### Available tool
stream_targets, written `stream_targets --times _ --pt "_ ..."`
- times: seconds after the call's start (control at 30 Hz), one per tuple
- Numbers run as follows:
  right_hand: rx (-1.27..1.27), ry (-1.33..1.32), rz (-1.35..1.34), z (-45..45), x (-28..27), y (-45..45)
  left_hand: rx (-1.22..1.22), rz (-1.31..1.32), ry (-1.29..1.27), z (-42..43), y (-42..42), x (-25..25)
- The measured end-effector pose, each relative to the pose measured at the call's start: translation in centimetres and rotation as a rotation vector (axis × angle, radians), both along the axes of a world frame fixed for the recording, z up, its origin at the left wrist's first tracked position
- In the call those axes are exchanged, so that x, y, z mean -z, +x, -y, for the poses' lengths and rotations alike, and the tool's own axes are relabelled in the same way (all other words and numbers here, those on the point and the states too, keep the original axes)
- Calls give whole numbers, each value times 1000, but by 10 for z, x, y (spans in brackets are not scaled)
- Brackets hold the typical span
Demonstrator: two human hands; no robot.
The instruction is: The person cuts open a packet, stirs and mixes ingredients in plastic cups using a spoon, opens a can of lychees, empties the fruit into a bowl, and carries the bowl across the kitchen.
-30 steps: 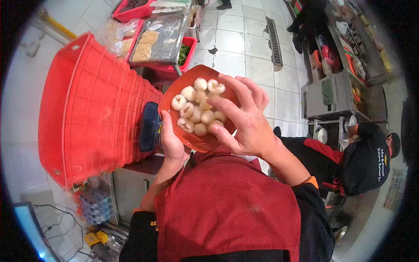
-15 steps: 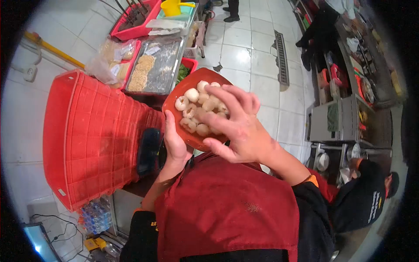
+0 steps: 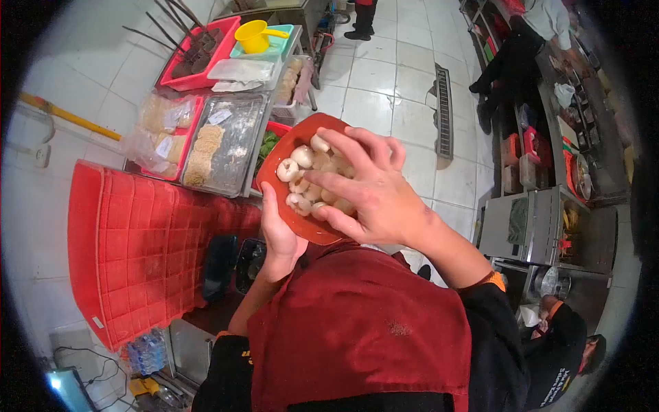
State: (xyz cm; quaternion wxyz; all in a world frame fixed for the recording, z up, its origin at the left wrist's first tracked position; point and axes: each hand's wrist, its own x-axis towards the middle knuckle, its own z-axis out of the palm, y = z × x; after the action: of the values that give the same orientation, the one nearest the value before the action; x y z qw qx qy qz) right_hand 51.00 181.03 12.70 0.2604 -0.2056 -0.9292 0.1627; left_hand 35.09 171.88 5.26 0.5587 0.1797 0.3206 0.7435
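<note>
An orange-red bowl [image 3: 307,228] is held in front of my apron, with several pale, peeled lychees [image 3: 301,156] in it, some with hollow centres. My left hand [image 3: 279,230] grips the bowl from its near left side, thumb along the rim and the other fingers hidden beneath. Over the fruit, my right hand [image 3: 377,196] is spread palm down. Its index finger and thumb reach in among the lychees, fingers apart; the tips of some fingers are hard to make out against the fruit.
Stacked red crates [image 3: 137,254] stand at left. Beyond them are a metal tray [image 3: 237,141] with tan crumbs, bagged food [image 3: 165,137] and a yellow dipper [image 3: 254,38]. A floor drain [image 3: 444,113] runs ahead. Co-workers stand at the right-hand shelves, near a steel cabinet [image 3: 518,223].
The view has shifted, showing more of the tray table and dipper. My right hand has moved slightly left and down over the lychees. My left hand keeps its hold on the bowl.
</note>
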Motion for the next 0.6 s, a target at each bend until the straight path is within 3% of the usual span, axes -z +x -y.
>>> stream_targets --times 0.6 --pt "222 79 111 -120 10 7 65 -2 -7 -125 -3 6"
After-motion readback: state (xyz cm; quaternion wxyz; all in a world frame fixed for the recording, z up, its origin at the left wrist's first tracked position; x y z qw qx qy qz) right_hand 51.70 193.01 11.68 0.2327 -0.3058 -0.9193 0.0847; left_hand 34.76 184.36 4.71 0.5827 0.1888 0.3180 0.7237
